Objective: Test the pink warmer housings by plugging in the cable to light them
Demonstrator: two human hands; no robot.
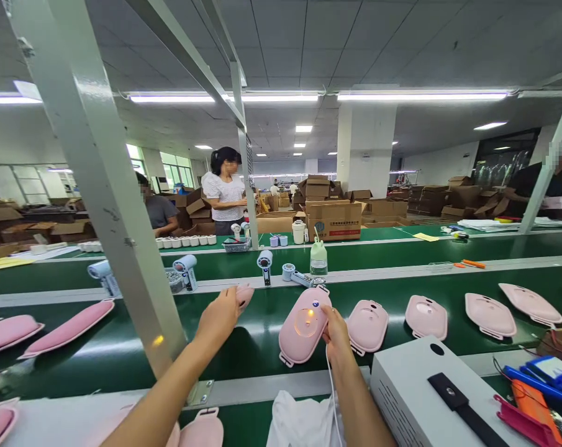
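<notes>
My right hand (pixel 336 332) grips a pink oval device (pixel 303 326) by its right edge and holds it up above the green conveyor belt (pixel 253 338). An amber light glows at its centre, and a white cable (pixel 331 391) hangs from it. My left hand (pixel 222 318) reaches forward over the belt with its fingers closed on another pink device (pixel 244 293), mostly hidden behind the hand. Several more pink devices (pixel 368 325) lie in a row along the belt to the right.
A grey steel post (pixel 108 205) rises at the left, near my left arm. A white box (pixel 430 397) stands at the front right, with coloured tools beside it. Pink pads (pixel 71 326) lie on the belt's left. People work behind, among cardboard boxes.
</notes>
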